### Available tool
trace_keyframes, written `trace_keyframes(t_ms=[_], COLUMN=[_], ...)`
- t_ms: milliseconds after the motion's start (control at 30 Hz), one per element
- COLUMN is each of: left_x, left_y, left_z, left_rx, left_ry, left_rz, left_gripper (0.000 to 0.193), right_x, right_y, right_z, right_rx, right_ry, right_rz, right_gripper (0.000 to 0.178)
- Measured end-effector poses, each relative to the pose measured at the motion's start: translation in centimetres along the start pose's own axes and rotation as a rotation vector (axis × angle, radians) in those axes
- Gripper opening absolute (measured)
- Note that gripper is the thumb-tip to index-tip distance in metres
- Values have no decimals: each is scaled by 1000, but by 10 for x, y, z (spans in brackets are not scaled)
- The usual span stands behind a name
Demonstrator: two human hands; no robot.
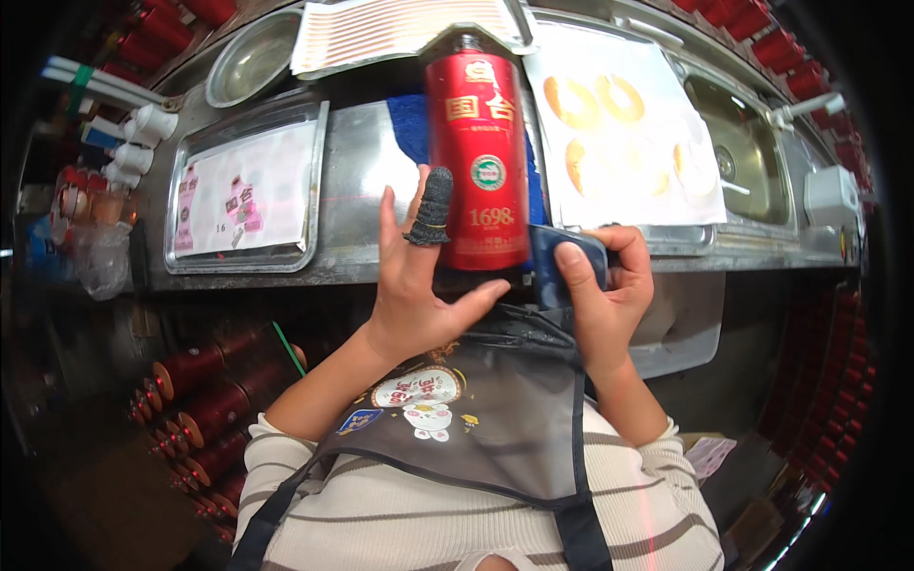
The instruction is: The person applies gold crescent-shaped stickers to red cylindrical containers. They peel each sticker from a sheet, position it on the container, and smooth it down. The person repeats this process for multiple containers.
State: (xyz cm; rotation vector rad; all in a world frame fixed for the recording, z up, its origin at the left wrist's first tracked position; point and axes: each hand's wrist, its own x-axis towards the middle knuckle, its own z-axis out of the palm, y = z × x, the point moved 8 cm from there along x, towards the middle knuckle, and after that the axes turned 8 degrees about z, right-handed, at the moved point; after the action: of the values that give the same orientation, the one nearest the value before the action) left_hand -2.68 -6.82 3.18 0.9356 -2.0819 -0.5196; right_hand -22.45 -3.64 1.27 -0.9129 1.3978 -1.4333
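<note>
A red bottle with gold lettering and a round green mark lies on a blue cloth, its neck pointing away and its base toward me. My left hand is at the bottle's lower left, fingers spread and thumb reaching out below the base. A dark knitted finger cover is on one of its fingers. Whether that hand touches the bottle I cannot tell. My right hand pinches a flat dark-blue scraper between thumb and fingers, close to the bottle's lower right side.
On the left, a clear tray holds printed label sheets. A metal bowl and a striped sheet stand farther back. White sheet with orange-gold curved labels lies right, before a sink. Red bottles stand below left.
</note>
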Motion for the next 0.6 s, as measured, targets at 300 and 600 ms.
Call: trace_keyframes(t_ms=[300,600], left_x=[-3,32], left_y=[-12,-53], left_z=[2,-74], left_rx=[10,40], left_ry=[5,26], left_rz=[16,-189], left_gripper=[90,62], right_x=[-1,8], right_y=[-20,-20], right_z=[9,12], right_rx=[-89,-176], right_ry=[1,-122], right_rz=[-31,-90], right_gripper=[18,23])
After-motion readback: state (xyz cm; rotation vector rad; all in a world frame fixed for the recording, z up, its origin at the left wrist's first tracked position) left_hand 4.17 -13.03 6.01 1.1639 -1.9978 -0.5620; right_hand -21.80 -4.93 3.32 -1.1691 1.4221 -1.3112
